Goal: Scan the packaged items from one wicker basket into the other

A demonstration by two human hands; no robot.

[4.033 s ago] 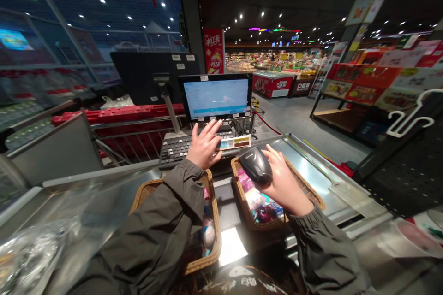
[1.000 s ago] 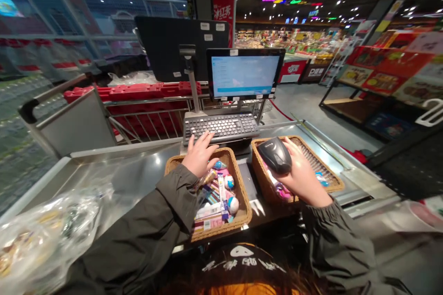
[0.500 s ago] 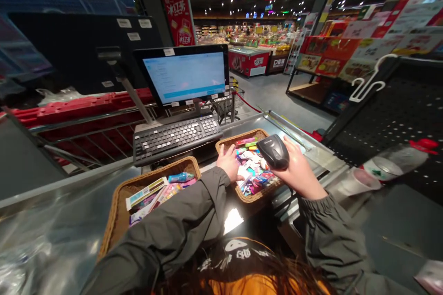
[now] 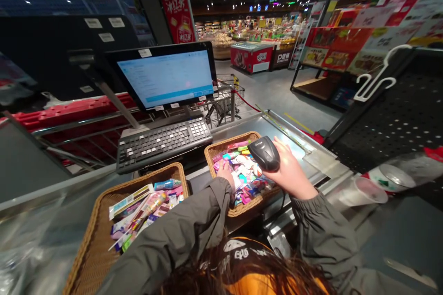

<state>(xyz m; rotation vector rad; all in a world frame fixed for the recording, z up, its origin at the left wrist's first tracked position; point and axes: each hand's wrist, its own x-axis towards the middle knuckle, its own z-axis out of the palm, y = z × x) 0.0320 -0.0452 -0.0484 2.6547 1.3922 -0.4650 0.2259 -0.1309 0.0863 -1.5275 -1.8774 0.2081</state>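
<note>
The left hand (image 4: 226,176) rests in the basket (image 4: 246,208) among small packets (image 4: 245,162) (whether it grips one, I cannot tell); the right hand (image 4: 290,170) holds a scanner (image 4: 265,153) up to their right, leaving the left hand nearer them.

The left hand (image 4: 226,176) has dipped into the right-hand basket (image 4: 249,206) — seemingly down among its packets (image 4: 246,162).

A shiny metal surface (image 4: 72,203) carries a left wicker basket (image 4: 90,244) and, just beside it, a right wicker basket (image 4: 247,208). Crumpled clear plastic (image 4: 17,262), blurred, lies on its near left part.
</note>
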